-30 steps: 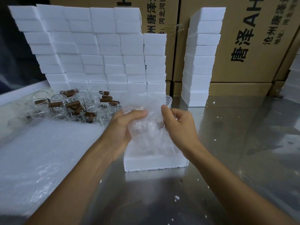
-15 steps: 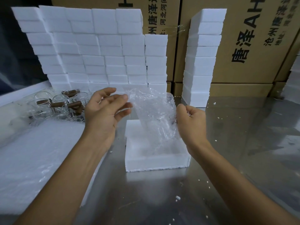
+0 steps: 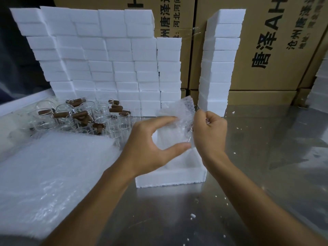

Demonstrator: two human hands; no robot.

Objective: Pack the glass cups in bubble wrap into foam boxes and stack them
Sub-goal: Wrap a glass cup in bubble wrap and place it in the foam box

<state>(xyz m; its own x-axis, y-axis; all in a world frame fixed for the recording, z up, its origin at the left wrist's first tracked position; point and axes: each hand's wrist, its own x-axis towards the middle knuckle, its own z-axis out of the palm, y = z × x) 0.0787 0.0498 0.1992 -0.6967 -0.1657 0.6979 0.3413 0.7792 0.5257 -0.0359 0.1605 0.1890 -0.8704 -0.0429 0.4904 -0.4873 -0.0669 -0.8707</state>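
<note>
A glass cup wrapped in bubble wrap [image 3: 174,126] stands upright over an open white foam box [image 3: 170,177] on the steel table. My left hand [image 3: 150,148] holds the bundle between thumb and fingers on its left side. My right hand [image 3: 209,132] pinches the wrap's loose right edge with curled fingers. Several bare glass cups with brown wooden handles [image 3: 79,116] are grouped at the left. A stack of bubble wrap sheets [image 3: 49,171] lies in front of them.
A wall of stacked white foam boxes [image 3: 99,59] stands behind the cups, and a single tall column of foam boxes [image 3: 220,59] rises at the right. Cardboard cartons [image 3: 266,41] line the back. Foam crumbs dot the steel table [image 3: 266,157].
My left hand, which was off the bundle with fingers spread half a second ago, has come back and taken hold of the wrapped cup. My right hand has closed tighter on the wrap's edge.
</note>
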